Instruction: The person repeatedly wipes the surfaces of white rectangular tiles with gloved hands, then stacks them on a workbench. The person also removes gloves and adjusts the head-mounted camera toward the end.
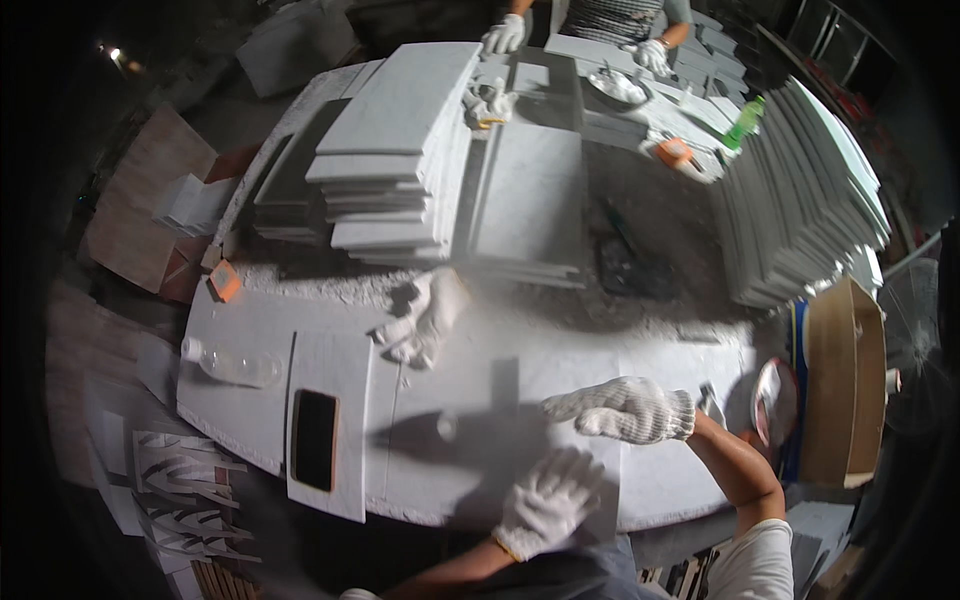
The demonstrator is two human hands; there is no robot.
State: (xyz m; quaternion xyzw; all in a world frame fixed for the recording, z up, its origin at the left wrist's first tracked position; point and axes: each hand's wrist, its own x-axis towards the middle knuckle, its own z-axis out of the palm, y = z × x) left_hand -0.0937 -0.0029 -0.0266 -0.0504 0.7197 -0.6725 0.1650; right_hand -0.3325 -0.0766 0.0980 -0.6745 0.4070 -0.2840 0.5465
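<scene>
Both of my hands wear white knitted gloves. My right hand [622, 408] lies flat on a dusty white stone slab [480, 400], fingers stretched out to the left and holding nothing. My left hand [548, 500] hovers at the slab's near edge, blurred, fingers spread and nothing in it. A small pale round object [447, 425] sits on the slab to the left of both hands.
Spare gloves [425, 320], a clear bottle [235, 365] and a slab with a rectangular cut-out [325, 435] lie to the left. Tile stacks [400, 150] [800, 190] stand behind. A co-worker's gloved hands [503, 35] [652, 55] work at the far end. A cardboard box [845, 380] is at the right.
</scene>
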